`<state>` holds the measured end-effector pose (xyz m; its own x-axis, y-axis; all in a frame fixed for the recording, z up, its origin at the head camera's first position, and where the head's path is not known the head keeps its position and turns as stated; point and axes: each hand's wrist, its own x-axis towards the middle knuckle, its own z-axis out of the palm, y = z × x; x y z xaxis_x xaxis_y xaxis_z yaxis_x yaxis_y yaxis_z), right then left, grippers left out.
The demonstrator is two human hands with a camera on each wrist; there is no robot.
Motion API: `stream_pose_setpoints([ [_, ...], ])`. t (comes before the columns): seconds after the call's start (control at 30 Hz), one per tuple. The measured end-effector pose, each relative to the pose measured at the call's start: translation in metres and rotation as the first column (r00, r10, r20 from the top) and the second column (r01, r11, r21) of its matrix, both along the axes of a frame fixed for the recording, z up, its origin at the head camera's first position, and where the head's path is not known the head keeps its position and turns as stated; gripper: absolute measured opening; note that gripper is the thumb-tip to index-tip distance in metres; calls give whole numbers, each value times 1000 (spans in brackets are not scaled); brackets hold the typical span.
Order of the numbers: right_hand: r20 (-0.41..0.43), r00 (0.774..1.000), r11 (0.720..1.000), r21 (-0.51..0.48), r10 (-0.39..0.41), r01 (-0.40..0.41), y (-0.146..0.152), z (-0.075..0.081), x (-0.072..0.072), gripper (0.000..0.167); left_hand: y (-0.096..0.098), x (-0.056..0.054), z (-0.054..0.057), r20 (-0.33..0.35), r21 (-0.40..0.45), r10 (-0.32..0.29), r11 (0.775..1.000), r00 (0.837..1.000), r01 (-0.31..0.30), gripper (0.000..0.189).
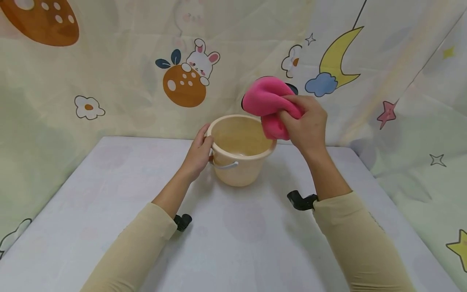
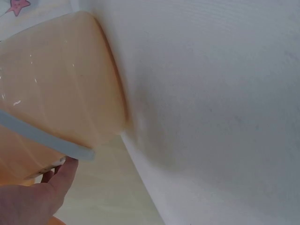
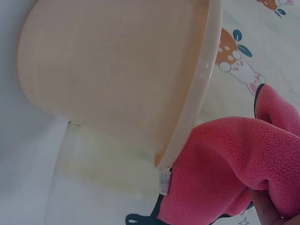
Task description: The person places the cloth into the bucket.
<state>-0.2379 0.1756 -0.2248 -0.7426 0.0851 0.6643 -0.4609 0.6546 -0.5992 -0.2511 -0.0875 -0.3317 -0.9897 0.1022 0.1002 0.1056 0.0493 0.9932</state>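
Note:
A cream plastic bucket [image 1: 238, 172] stands upright at the back of the white table. Its inside shows no contents in the head view, and its pale grey handle [image 2: 44, 136] hangs down the side. My left hand [image 1: 198, 154] grips the bucket's rim at the left. Over the right edge of the rim, my right hand [image 1: 306, 121] pinches a bunched pink cloth [image 1: 268, 99]. In the right wrist view the cloth looks fluffy, with dark edging, a white tag [image 3: 165, 182] and a dark hanging loop [image 3: 140, 219] beside the rim.
The white table [image 1: 233, 243] reaches back to a printed fabric backdrop [image 1: 127, 81] showing rabbits, flowers and a moon. More printed fabric hangs on the right. A black wrist camera mount [image 1: 302, 200] juts out at the right sleeve, another [image 1: 183, 222] at the left.

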Motion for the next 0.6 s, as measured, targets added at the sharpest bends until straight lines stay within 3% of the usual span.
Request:
stream_pose_setpoints([
  [0.37,-3,997,997,-33,74,-74,-25,8,1,32,-1,-1,0,7,2,7,1000,1000,-7,62],
  [0.6,6,994,993,-41,113,-112,-36,3,0,29,-1,-2,-1,20,-3,8,1000,1000,-8,61],
])
